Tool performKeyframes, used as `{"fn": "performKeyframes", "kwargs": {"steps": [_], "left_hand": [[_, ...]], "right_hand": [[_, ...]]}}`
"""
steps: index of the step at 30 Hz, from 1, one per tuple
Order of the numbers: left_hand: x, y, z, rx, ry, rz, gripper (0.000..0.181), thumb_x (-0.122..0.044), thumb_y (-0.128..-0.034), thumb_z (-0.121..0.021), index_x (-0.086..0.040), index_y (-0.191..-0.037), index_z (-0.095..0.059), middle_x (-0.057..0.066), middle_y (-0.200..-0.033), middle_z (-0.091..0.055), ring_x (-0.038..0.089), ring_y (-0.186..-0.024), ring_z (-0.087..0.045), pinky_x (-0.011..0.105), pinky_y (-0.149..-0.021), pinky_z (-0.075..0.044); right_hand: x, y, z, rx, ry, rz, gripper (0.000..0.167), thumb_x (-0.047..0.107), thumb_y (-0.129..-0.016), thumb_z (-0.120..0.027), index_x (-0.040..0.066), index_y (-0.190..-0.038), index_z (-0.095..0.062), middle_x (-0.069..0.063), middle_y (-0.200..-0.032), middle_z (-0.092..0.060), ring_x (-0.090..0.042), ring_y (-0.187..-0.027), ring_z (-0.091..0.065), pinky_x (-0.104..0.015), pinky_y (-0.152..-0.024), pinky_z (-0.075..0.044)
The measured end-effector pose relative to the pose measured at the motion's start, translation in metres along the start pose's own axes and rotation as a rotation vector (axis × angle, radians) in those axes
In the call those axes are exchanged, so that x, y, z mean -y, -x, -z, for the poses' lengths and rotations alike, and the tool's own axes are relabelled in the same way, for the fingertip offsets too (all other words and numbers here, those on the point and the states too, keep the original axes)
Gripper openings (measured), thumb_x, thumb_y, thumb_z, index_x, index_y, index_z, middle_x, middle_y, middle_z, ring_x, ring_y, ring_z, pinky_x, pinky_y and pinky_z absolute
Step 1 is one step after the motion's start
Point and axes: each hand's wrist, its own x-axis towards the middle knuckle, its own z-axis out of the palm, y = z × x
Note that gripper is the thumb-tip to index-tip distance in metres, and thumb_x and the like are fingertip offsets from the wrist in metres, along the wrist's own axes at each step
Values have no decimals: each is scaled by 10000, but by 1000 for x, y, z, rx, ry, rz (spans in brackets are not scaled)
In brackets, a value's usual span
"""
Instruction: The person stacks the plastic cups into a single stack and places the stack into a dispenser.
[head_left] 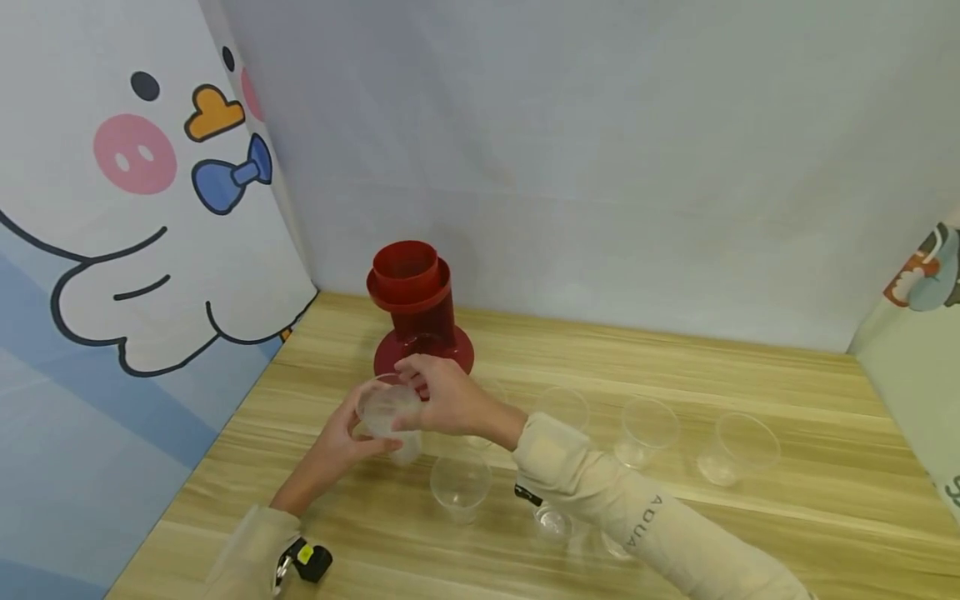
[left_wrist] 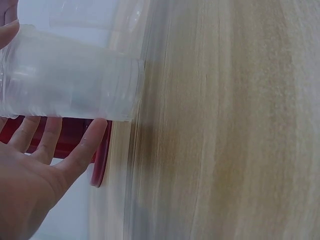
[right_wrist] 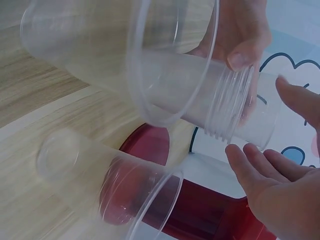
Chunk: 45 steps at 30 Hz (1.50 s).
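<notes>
A nested stack of clear plastic cups (left_wrist: 75,80) stands at the left middle of the table. My left hand (head_left: 341,442) holds it from the side, thumb and fingers spread round it. At the stack's mouth, my right hand (head_left: 446,400) has its thumb and fingers about the rim of the top cup (right_wrist: 262,112), which stands out above the other rims in the right wrist view. How firmly the right fingertips press is hard to see. A dark red plastic stand (head_left: 423,325) with a round base and ringed top is just behind both hands.
Several single clear cups stand to the right, among them a near one (head_left: 461,487) and a far right one (head_left: 738,450). The right forearm partly covers some. A grey-white cloth wall (head_left: 570,167) borders the wooden table (head_left: 810,533); a cartoon-printed one (head_left: 150,275) is at left.
</notes>
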Motion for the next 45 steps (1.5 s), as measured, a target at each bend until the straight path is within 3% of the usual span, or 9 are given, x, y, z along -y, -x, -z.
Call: {"fn": "performKeyframes", "kwargs": {"steps": [12,23,34,40,45], "left_hand": [[-2,0,1,4,-7,-7,684,-120,-792,-766,-156,-1348,-370,85,-1379,-390,337,-1251,-363,463,-861,-480],[-5,-2,2,1,-23,3,688,-131,-799,-761,-152,-1360,-364,107,-1372,-421,349,-1252,-380,518,-882,-456],[2,6,2,-23,-8,24,698,-106,-782,-772,-143,-1349,-366,132,-1363,-417,355,-1226,-388,471,-855,-469],[2,4,1,-25,-11,9,691,-112,-787,-768,-152,-1351,-371,128,-1360,-420,354,-1220,-394,501,-870,-457],[0,2,0,-23,0,2,690,-86,-788,-764,-139,-1354,-372,140,-1359,-421,356,-1220,-392,506,-874,-449]], "right_hand": [[-1,-2,-1,35,184,-31,509,204,-754,-808,12,-1187,-623,-76,-1122,-652,-163,-962,-610,-194,-782,-468],[1,1,2,71,196,-57,459,182,-785,-784,19,-1184,-626,-71,-1137,-649,-178,-1003,-616,-203,-816,-476],[1,5,9,70,113,-33,496,164,-770,-793,-10,-1187,-588,-123,-1170,-621,-213,-1002,-626,-251,-828,-499],[4,13,22,40,113,3,474,163,-766,-795,-1,-1163,-596,-119,-1153,-625,-242,-994,-626,-265,-825,-502],[12,21,34,59,88,-21,472,165,-785,-778,3,-1183,-584,-105,-1175,-611,-223,-1019,-610,-308,-840,-503]]}}
